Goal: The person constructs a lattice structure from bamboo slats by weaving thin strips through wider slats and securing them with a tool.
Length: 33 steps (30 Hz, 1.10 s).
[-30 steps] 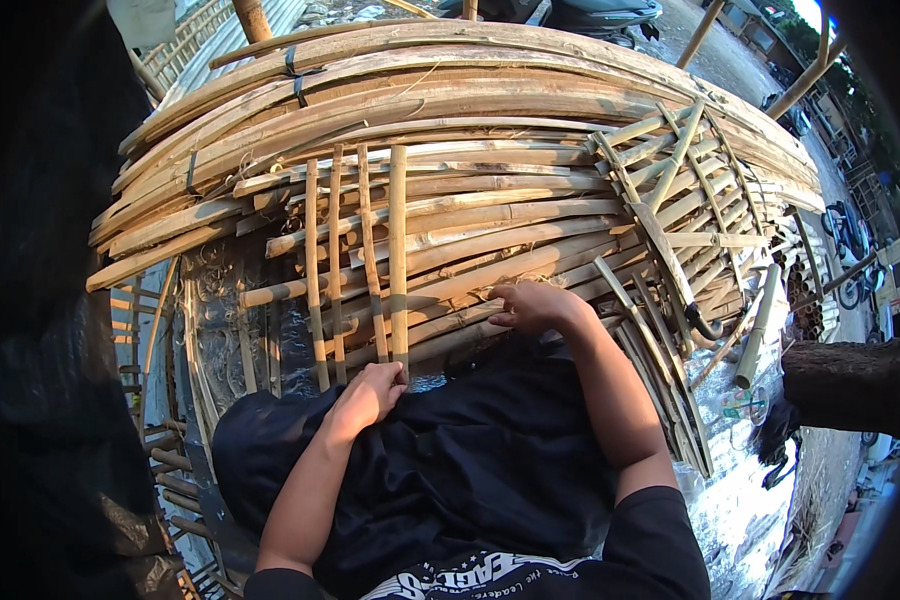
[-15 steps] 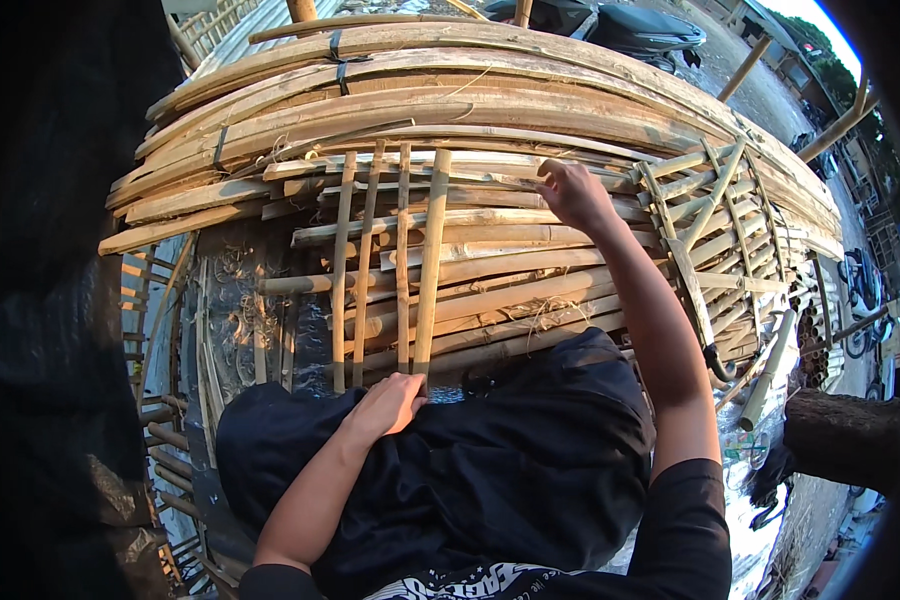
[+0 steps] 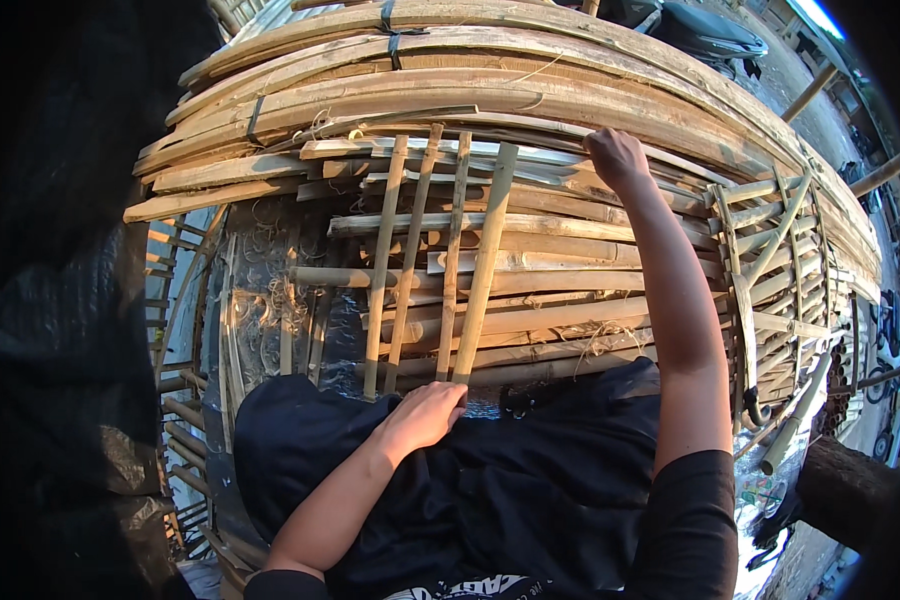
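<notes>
Several narrow bamboo slats [image 3: 413, 250] stand side by side in front of me, laid across the stacked bamboo and leaning away from my lap. The rightmost bamboo slat [image 3: 486, 265] is wider and paler. My left hand [image 3: 425, 413] is closed at its lower end, by my dark-clothed lap; the fingertips are partly hidden. Farther off, my right hand [image 3: 618, 158] reaches over the pile with curled fingers, at the ends of some split bamboo strips [image 3: 545, 165]. Whatever it grips is hidden behind the knuckles.
Long split bamboo lengths [image 3: 490, 95], tied with black straps [image 3: 394, 45], form a stack at the back. A bamboo lattice frame [image 3: 780, 250] leans at the right, with a dark log [image 3: 850, 485] below it. A parked motorbike [image 3: 710, 35] is beyond. Black sheeting [image 3: 60, 300] hangs at the left.
The view has shifted, so the scene sits farther right. My right hand's fingers, looser before, are now curled into a closed grip on the pile. The left hand stays at the slat's lower end.
</notes>
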Each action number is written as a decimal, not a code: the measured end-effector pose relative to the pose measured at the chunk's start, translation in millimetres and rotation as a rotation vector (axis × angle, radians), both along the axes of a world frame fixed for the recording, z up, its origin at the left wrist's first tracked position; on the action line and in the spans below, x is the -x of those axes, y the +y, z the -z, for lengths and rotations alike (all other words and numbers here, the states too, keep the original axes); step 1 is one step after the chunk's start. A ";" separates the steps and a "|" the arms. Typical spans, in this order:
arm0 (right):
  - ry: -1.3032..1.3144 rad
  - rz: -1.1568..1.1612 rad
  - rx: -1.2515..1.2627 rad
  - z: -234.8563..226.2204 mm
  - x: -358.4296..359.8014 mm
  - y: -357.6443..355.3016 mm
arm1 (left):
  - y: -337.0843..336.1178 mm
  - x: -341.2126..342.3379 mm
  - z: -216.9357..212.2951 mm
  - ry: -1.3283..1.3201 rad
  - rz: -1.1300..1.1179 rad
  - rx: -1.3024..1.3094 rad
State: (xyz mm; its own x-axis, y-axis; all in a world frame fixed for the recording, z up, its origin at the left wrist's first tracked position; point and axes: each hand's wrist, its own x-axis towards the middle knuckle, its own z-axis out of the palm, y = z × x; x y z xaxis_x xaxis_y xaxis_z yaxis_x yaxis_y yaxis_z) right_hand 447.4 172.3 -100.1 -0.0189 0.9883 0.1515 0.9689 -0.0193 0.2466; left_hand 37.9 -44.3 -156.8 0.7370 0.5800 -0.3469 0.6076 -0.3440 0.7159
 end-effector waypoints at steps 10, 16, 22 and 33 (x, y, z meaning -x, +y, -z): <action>-0.056 -0.056 0.005 10.7 -4.8 -10.7 | 0.1 0.6 1.1 -0.011 -0.001 -0.039; -0.035 -0.081 -0.079 10.2 -10.0 -6.1 | 1.4 0.2 3.7 -0.035 0.012 -0.059; -0.038 -0.092 -0.032 5.3 -5.1 -14.8 | 0.1 -1.5 3.3 -0.008 0.002 -0.050; -0.134 0.075 -0.073 -20.6 12.8 -26.4 | 0.7 1.5 2.5 -0.022 0.014 -0.039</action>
